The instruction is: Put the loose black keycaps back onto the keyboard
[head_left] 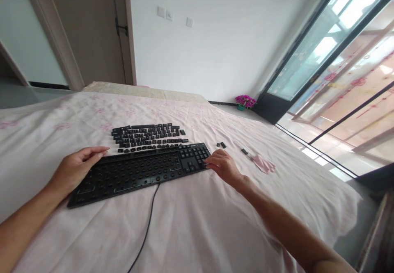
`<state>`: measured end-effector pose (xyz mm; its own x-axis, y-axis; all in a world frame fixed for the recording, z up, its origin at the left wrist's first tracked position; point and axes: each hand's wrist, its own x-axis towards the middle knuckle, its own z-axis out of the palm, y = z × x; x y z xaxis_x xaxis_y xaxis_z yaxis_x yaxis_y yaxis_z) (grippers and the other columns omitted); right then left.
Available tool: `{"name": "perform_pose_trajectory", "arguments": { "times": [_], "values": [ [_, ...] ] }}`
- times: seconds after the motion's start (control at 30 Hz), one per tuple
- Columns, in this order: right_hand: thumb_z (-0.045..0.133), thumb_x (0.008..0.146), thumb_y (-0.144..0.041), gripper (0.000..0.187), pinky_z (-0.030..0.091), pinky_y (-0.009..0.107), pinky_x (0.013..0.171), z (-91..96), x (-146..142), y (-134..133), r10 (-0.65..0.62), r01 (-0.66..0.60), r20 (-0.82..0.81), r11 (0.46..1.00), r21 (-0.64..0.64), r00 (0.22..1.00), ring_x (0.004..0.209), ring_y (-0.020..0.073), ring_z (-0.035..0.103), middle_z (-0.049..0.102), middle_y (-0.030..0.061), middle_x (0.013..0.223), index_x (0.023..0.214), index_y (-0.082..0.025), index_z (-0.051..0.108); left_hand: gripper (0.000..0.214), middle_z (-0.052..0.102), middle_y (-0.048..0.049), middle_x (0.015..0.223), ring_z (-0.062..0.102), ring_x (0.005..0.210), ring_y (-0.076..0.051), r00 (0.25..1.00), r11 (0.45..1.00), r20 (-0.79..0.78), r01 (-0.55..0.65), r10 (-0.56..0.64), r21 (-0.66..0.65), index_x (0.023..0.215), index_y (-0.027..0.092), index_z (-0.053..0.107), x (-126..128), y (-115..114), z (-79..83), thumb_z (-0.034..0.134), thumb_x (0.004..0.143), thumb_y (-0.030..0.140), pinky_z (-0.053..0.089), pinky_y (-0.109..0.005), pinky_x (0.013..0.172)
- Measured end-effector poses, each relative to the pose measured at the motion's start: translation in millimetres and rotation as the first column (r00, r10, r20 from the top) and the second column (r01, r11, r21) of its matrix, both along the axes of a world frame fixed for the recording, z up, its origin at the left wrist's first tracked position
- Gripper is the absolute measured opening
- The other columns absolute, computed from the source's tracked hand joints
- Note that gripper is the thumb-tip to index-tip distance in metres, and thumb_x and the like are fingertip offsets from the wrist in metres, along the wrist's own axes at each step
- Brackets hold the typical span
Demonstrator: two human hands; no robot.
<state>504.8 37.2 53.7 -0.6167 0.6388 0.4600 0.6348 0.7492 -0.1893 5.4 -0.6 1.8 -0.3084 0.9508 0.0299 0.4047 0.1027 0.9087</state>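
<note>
A black cable (150, 219) runs across the pale pink sheet (191, 228) to the near edge of a keyboard (135, 170), which lies on the sheet with its main section stripped and its number pad keyed. The left hand (76, 166) is at the left end, fingers narrowly spaced; the right hand's (224, 165) fingers curl at the right edge. Whether either grips anything, I cannot tell. Beyond lie 2 loose keycaps (223, 145) and rows of black keycaps (147, 135).
</note>
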Motion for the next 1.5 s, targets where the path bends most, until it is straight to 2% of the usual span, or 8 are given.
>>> {"name": "perform_pose_trajectory", "arguments": {
  "times": [0.17, 0.37, 0.67, 0.83, 1.07, 1.3, 1.5],
  "values": [
    [0.058, 0.091, -0.030, 0.017, 0.046, 0.037, 0.080, -0.2, -1.2, 1.9, 0.062, -0.068, 0.072, 0.994, 0.082, 0.996, 0.084, 0.0197, 0.060, 0.073, 0.0046, 0.093, 0.099, -0.026, 0.073, 0.056, 0.071, -0.0048, 0.114, 0.066, 0.100, -0.021, 1.000, 1.000, -0.010, -0.005, 0.005, 0.009, 0.119, 0.022, 0.066, -0.6, 0.2, -1.3, 0.063, 0.076, 0.058, 0.051, -0.023, 0.076],
    [0.048, 0.096, -0.024, 0.024, 0.050, 0.031, 0.075, -4.0, 1.4, 2.8, 0.114, -0.121, 0.107, 0.991, 0.058, 0.988, 0.085, 0.0166, 0.063, 0.072, 0.0050, 0.100, 0.102, -0.025, 0.071, 0.054, 0.072, -0.0034, 0.113, 0.066, 0.100, -0.020, 1.000, 1.000, -0.005, -0.004, 0.004, -0.001, 0.119, 0.024, 0.065, 0.3, -1.1, -0.2, 0.063, 0.077, 0.057, 0.051, -0.023, 0.078],
    [0.040, 0.096, -0.018, 0.034, 0.051, 0.035, 0.080, -10.2, 1.2, -8.1, 0.039, -0.045, 0.205, 0.999, 0.027, 0.978, 0.092, 0.0206, 0.064, 0.068, 0.0075, 0.111, 0.117, -0.027, 0.066, 0.056, 0.070, -0.0053, 0.117, 0.063, 0.107, -0.023, 0.999, 1.000, -0.038, -0.003, 0.003, -0.003, 0.120, 0.021, 0.065, 2.0, -2.2, 3.7, 0.063, 0.077, 0.056, 0.049, -0.025, 0.084],
    [0.038, 0.097, -0.019, 0.036, 0.050, 0.036, 0.081, -11.2, 2.8, -9.4, 0.053, -0.061, 0.217, 0.998, 0.029, 0.975, 0.093, 0.0210, 0.063, 0.067, 0.0079, 0.113, 0.121, -0.027, 0.064, 0.057, 0.070, -0.0064, 0.117, 0.064, 0.106, -0.024, 0.999, 1.000, -0.042, -0.002, 0.002, 0.004, 0.121, 0.020, 0.065, 1.5, -2.2, 3.5, 0.063, 0.077, 0.057, 0.050, -0.025, 0.083],
    [0.038, 0.097, -0.020, 0.035, 0.049, 0.037, 0.081, -14.5, 5.2, -9.6, 0.064, -0.082, 0.240, 0.995, 0.063, 0.969, 0.091, 0.0210, 0.062, 0.067, 0.0081, 0.113, 0.123, -0.027, 0.062, 0.050, 0.071, -0.0019, 0.116, 0.064, 0.105, -0.020, 0.999, 1.000, -0.040, 0.003, -0.003, 0.002, 0.118, 0.024, 0.065, 0.9, -2.4, 2.7, 0.062, 0.078, 0.054, 0.049, -0.023, 0.084],
    [0.037, 0.097, -0.018, 0.037, 0.049, 0.037, 0.082, -14.6, 2.4, -17.5, 0.022, -0.044, 0.270, 0.996, 0.075, 0.963, 0.090, 0.0205, 0.061, 0.065, 0.0084, 0.117, 0.125, -0.026, 0.060, 0.055, 0.070, -0.0066, 0.118, 0.062, 0.109, -0.025, 0.999, 1.000, -0.031, -0.010, 0.010, -0.006, 0.119, 0.020, 0.065, 4.1, -4.4, 7.3, 0.062, 0.077, 0.054, 0.048, -0.031, 0.091],
    [0.035, 0.098, -0.019, 0.038, 0.049, 0.035, 0.084, -16.2, 3.4, -16.8, 0.008, -0.015, 0.216, 0.999, 0.031, 0.976, 0.096, 0.0209, 0.061, 0.064, 0.0072, 0.118, 0.123, -0.028, 0.062, 0.050, 0.071, -0.0027, 0.115, 0.065, 0.102, -0.021, 0.996, 1.000, -0.093, -0.010, 0.010, 0.002, 0.118, 0.024, 0.066, 4.1, -4.9, 6.3, 0.060, 0.078, 0.055, 0.050, -0.023, 0.082]
  ]
}}
